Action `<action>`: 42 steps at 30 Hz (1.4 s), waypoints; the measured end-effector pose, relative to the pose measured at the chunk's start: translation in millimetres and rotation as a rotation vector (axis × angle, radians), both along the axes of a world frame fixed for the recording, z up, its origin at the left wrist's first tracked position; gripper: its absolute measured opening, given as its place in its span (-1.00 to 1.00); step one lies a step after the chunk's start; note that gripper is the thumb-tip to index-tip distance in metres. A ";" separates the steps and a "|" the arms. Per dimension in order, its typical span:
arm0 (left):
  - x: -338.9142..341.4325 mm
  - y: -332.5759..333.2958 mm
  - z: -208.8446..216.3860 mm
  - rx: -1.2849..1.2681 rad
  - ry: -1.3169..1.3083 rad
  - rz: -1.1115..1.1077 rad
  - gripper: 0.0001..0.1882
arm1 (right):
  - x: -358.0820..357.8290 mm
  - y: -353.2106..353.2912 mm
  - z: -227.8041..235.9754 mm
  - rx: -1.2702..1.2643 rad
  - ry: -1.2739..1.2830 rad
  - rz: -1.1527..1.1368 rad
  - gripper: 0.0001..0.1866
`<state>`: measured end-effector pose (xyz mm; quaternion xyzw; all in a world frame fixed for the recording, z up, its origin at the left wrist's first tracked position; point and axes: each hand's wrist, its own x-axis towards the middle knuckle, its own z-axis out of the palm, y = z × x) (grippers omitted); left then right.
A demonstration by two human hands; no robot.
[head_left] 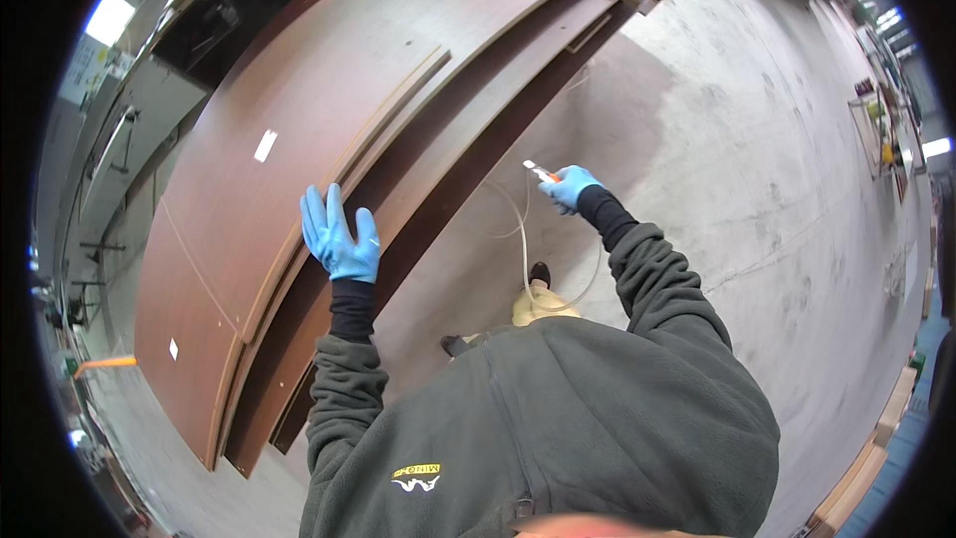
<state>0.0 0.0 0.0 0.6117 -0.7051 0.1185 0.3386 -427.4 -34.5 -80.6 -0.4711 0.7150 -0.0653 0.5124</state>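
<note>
My left hand, in a blue glove, lies with fingers stretched at the edge of a stack of reddish-brown boards, touching the top ones. My right hand, also blue-gloved, is off to the right of the stack, over the floor. Its fingers are closed round a small tool with a white end and an orange part; its exact kind is not clear. A thin pale hose or strip hangs in loops below that tool toward my feet. Whether it joins the tool cannot be made out.
Small white labels are stuck on the boards, whose edges stick out unevenly. Grey concrete floor stretches to the right. Dark equipment stands beyond the stack at upper left, and long wooden pieces lie at lower right.
</note>
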 end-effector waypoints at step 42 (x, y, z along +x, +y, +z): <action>-325.0 -389.1 0.6 0.138 -0.079 0.106 -0.31 | -313.1 -335.9 191.7 -0.251 -0.306 0.159 -0.53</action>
